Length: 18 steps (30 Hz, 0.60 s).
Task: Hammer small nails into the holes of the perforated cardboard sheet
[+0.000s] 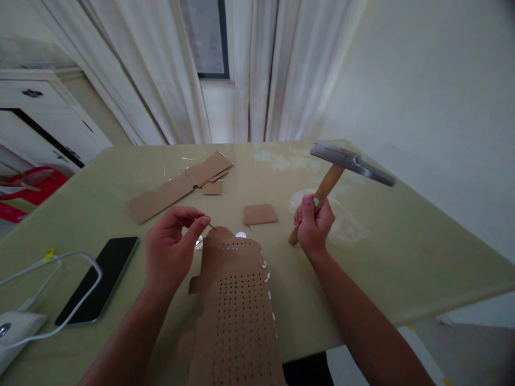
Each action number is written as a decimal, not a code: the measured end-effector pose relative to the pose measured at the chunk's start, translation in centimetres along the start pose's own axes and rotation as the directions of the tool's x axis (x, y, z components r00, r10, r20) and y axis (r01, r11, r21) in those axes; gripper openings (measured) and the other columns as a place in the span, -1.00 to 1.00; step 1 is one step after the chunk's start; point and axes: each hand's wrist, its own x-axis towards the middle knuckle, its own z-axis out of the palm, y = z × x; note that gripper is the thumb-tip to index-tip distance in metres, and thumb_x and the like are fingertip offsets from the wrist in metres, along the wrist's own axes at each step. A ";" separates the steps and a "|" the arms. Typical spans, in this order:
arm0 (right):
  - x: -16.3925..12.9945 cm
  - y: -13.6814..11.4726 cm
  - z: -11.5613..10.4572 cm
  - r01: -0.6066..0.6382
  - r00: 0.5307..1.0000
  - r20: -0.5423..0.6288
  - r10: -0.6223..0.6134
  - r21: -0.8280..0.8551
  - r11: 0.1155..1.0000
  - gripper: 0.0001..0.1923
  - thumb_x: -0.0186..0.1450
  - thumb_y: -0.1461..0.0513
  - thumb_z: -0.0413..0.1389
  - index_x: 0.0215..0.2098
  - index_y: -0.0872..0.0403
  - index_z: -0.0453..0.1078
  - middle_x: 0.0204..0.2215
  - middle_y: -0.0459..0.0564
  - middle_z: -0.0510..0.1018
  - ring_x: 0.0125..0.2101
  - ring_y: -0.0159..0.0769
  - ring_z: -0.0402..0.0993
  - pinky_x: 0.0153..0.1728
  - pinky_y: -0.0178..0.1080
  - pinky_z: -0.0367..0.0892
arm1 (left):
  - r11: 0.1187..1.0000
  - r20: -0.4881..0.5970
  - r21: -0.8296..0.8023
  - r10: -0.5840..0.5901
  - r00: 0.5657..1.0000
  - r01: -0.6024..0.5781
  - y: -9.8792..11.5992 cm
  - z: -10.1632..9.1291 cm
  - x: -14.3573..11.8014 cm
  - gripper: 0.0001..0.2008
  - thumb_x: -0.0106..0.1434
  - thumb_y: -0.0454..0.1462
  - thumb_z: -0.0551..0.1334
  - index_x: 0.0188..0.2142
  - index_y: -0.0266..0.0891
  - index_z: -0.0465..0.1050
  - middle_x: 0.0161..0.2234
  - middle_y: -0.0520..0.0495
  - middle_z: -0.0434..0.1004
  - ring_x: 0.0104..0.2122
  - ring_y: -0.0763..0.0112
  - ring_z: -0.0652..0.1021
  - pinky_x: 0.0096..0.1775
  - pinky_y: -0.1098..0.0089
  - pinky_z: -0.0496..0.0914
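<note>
On the desk (382, 257), your punched card (237, 300) lay nearest you, a phone (100, 279) to its left, card strips (181, 185) behind, a small square (259, 214) between.

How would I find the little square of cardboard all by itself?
Start at the green table and look between the two hands. Just beyond them lies the small cardboard square, flat and alone. It has no holes, unlike the big dotted cardboard nearer you.

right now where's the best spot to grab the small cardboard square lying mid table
Probably the small cardboard square's near edge, coming from above on the person's side. It lies flat on the table, apart from other pieces, so fingertips would have to lift or slide an edge.
</note>
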 end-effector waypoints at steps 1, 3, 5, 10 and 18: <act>0.0 0.0 0.0 -0.003 1.000 -0.006 0.003 0.001 1.000 -0.64 0.49 -0.07 0.19 -0.27 -0.03 0.28 -0.66 -0.33 0.24 -0.72 -0.47 0.16 -0.70 -0.38 0.15 | 0.999 0.041 0.010 0.044 0.998 -0.044 1.0 0.2 -0.2 -0.84 0.30 -0.12 0.45 -0.23 -0.13 0.62 -0.30 0.01 0.68 -0.31 0.33 0.61 -0.21 0.32 0.51; 0.2 -0.1 0.1 -0.015 1.000 -0.023 0.015 0.008 1.000 -0.63 0.48 -0.09 0.20 -0.27 -0.03 0.27 -0.66 -0.33 0.24 -0.72 -0.47 0.17 -0.70 -0.38 0.16 | 0.989 0.179 0.033 0.138 0.974 -0.146 2.7 0.6 -0.4 -0.89 0.32 -0.15 0.44 -0.25 -0.11 0.67 -0.32 0.02 0.71 -0.33 0.33 0.63 -0.21 0.32 0.51; 0.4 -0.1 0.2 -0.033 0.999 -0.038 0.034 0.033 0.999 -0.61 0.46 -0.10 0.21 -0.28 -0.03 0.26 -0.66 -0.34 0.23 -0.72 -0.48 0.16 -0.71 -0.40 0.15 | 0.976 0.290 0.018 0.201 0.936 -0.215 3.5 0.9 -0.6 -0.92 0.36 -0.19 0.40 -0.25 -0.09 0.71 -0.34 0.02 0.73 -0.35 0.34 0.64 -0.25 0.33 0.50; 0.7 -0.2 0.3 -0.062 0.995 -0.067 0.068 0.081 0.995 -0.61 0.44 -0.09 0.24 -0.26 -0.03 0.27 -0.68 -0.38 0.21 -0.75 -0.50 0.13 -0.75 -0.41 0.13 | 0.964 0.337 -0.015 0.254 0.906 -0.265 2.1 0.9 -1.0 -0.85 0.41 -0.30 0.34 -0.18 -0.02 0.73 -0.30 0.05 0.76 -0.30 0.34 0.66 -0.19 0.31 0.50; 0.2 -0.4 0.2 -0.032 0.999 -0.026 0.033 0.032 0.999 -0.66 0.50 -0.04 0.20 -0.26 -0.02 0.28 -0.68 -0.37 0.22 -0.76 -0.48 0.15 -0.76 -0.40 0.14 | 0.975 0.363 0.067 0.175 0.915 -0.213 1.0 0.3 -1.5 -0.90 0.40 -0.20 0.37 -0.19 -0.03 0.73 -0.30 0.01 0.74 -0.38 0.35 0.60 -0.28 0.30 0.46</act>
